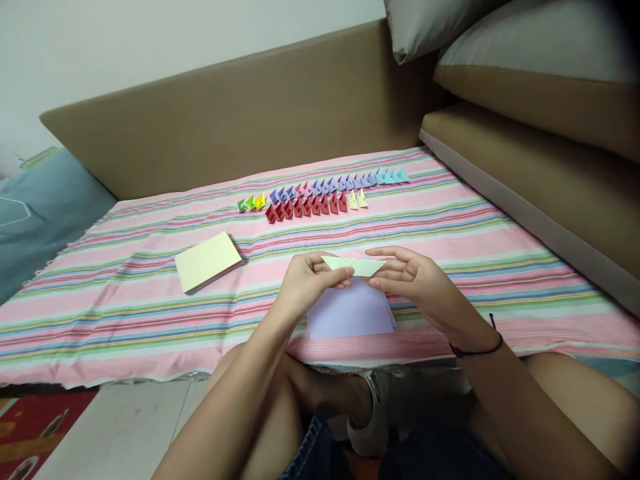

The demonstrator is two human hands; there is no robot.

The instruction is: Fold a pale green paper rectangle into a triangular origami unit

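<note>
Mid-fold on a pale green paper strip [363, 268], which I've got up in front of me, just over the lavender paper sheets [350, 320]. It's long and flat-looking with pointed ends, so I'd call this a middle step: some folds in, shape not done.

My left hand [319, 275] is pinching its left part, thumb on the near face and fingers behind. My right hand [407, 272] is looser, index and thumb spread apart around the right tip. Can't really tell whether those fingers are bearing on the paper or just hovering by it.

IMO the next move calls for the left pinch to hold the layers lined up while the right hand gets a proper grip on its end and works the fold or crease. Go easy, paper this thin-looking could go crooked if the layers slip.

Past my hands on the striped cloth [125, 313] sit rows of small folded pieces, with the red folded papers [299, 208] nearer me than the light blue folded papers [393, 176]. The pale yellow paper stack [207, 261] is off to my left, well apart from the lavender.
</note>
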